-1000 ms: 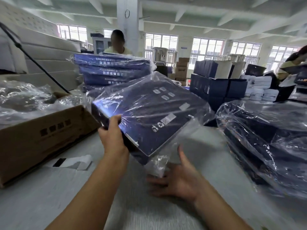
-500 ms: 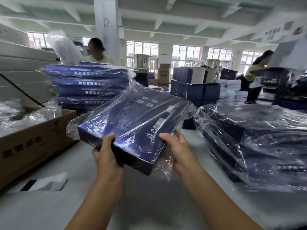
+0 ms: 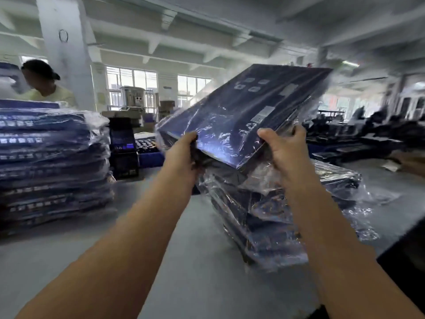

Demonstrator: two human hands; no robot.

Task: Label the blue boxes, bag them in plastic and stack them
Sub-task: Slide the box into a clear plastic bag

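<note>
A flat blue box [image 3: 243,111] wrapped in clear plastic is up in the air, tilted with its far edge raised. My left hand [image 3: 181,155] grips its near left corner. My right hand [image 3: 285,148] grips its near right edge, thumb on top. White labels show on the box's top face. Directly beneath it lies a stack of bagged blue boxes [image 3: 276,215] on the grey table [image 3: 184,261]. Loose plastic hangs down from the held box toward that stack.
A taller stack of bagged blue boxes [image 3: 53,162] stands at the left. A person in a pale yellow top [image 3: 46,88] is behind it. Dark cartons [image 3: 124,148] sit mid-table at the back. A dark object [image 3: 404,261] cuts into the right edge.
The box has risen and swung right, over the right-hand stack, with its far edge tipped up. Both hands kept hold of it. The view has turned right.
</note>
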